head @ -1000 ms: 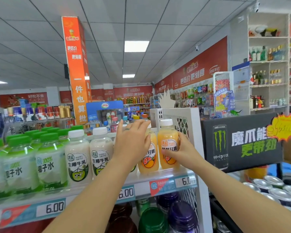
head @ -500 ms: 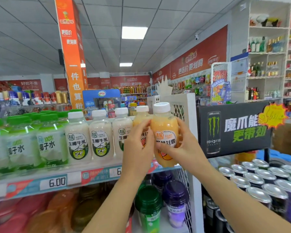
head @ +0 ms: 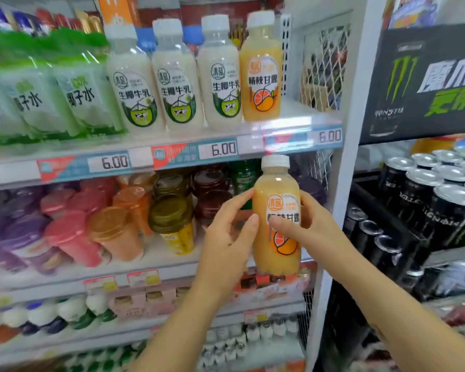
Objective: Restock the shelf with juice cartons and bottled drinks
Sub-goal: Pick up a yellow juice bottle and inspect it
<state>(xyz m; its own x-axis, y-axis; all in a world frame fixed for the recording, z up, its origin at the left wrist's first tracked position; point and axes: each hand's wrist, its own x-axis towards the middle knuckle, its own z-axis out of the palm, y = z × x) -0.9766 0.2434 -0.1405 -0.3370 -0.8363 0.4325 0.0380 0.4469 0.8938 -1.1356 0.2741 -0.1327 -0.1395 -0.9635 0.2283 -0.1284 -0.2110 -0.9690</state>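
Bottle (head: 279, 194) lowered, clasped between fingers (head: 240, 202)

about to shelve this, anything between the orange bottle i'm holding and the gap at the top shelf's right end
Only the top shelf's price rail, just above the cap of the held bottle. The gap beside the shelved orange bottle looks bare.

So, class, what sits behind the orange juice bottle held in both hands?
Around the orange juice bottle show a green bottle, a purple cap and the mesh side. Whatever stands directly behind it is covered.
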